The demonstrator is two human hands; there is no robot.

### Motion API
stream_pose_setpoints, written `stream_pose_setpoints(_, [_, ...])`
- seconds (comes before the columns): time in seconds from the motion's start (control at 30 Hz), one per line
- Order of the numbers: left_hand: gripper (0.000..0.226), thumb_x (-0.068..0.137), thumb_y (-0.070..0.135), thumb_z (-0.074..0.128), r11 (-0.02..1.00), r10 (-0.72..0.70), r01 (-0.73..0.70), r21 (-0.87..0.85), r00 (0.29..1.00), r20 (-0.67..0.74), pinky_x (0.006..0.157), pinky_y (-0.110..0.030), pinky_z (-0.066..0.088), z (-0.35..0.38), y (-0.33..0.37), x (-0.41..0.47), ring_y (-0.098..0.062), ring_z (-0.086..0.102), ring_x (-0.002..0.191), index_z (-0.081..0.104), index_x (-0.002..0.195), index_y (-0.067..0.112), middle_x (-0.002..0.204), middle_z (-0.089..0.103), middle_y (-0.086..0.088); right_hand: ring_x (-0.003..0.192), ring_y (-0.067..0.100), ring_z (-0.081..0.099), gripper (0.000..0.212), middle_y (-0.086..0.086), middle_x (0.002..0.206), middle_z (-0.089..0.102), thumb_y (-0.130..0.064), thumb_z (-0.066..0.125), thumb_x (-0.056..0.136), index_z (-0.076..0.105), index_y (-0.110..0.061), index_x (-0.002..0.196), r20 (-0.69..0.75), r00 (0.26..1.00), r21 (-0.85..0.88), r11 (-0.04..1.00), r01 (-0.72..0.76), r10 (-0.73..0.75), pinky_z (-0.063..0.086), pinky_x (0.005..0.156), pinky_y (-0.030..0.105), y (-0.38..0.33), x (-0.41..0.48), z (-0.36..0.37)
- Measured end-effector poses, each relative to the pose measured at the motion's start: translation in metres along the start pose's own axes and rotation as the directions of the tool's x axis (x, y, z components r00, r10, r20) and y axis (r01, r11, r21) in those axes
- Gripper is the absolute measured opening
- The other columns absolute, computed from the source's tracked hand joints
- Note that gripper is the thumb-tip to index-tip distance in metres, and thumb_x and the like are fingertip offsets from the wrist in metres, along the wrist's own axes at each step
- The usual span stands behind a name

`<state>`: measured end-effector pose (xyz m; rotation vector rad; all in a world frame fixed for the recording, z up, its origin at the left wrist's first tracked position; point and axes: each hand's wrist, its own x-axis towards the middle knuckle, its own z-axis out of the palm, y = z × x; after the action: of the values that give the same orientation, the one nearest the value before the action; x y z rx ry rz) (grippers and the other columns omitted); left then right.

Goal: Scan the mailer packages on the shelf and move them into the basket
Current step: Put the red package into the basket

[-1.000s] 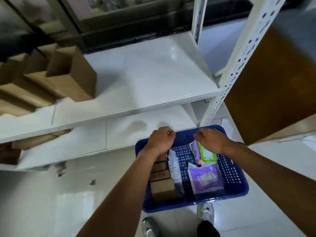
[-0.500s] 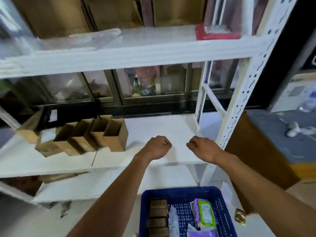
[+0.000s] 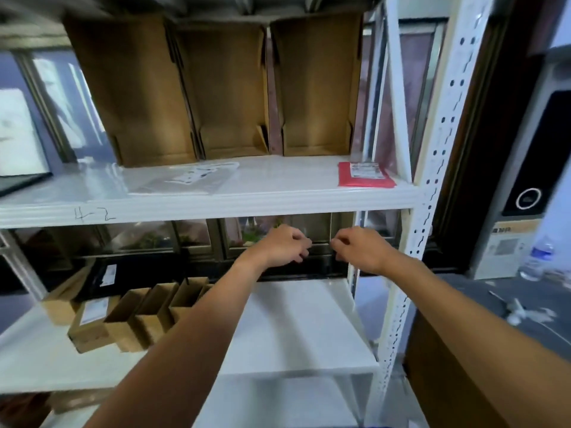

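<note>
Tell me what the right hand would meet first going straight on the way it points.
Likely the dark window frame behind the rack; the right hand points through the open gap under the upper shelf, with nothing nearer visible. Depth is unclear.

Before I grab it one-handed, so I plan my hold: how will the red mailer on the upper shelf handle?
The red mailer lies thin and flat, so probably light and floppy, sagging if lifted by one edge. On the smooth shelf it may slide rather than lift.
</note>
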<state>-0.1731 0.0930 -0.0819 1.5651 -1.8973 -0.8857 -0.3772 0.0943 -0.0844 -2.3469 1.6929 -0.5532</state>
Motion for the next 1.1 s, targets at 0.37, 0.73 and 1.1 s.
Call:
stream_pose_setpoints(0.37, [0.023,0.097,0.022,0.057,0.966,0.237,-0.259,-0.022,0.911,-0.338,0.087,-0.033,0.058,-0.038,0.096,0.043,-0.01,0.07,0.086,0.078,0.089,0.018,0.085,0.076,0.007,0.091,0.021,0.063,0.02,0.002,0.102,0.068,-0.031,0.058,0.096,0.071,-0.018,0.104,-0.426,0.903,-0.079,0.997,0.025,-0.056,0.053,0.078,0.035,-0.016,0.049,-0.093])
stream_pose_setpoints(0.73, [0.025,0.1,0.029,0.052,0.926,0.241,-0.126,0.356,0.923,-0.3,0.094,-0.034,0.053,-0.072,0.044,0.064,-0.018,0.062,0.107,0.071,0.113,0.019,0.117,0.069,0.003,0.108,0.025,0.055,0.051,0.008,0.135,0.059,-0.051,0.031,0.104,0.059,-0.02,0.134,-0.051,0.989,-0.157,0.977,-0.144,0.137,0.039,0.087,0.033,-0.002,0.111,-0.07])
stream_pose_setpoints(1.1, [0.032,0.1,0.03,0.05,0.914,0.217,-0.056,0.401,0.903,-0.37,0.093,-0.035,0.048,-0.109,0.017,0.074,-0.025,0.058,0.116,0.065,0.127,0.019,0.13,0.065,-0.005,0.111,0.025,0.055,0.051,0.006,0.14,0.056,-0.051,0.041,0.102,0.048,-0.02,0.141,0.042,0.996,-0.065,0.995,0.081,-0.078,0.04,0.083,0.031,-0.088,0.139,-0.039])
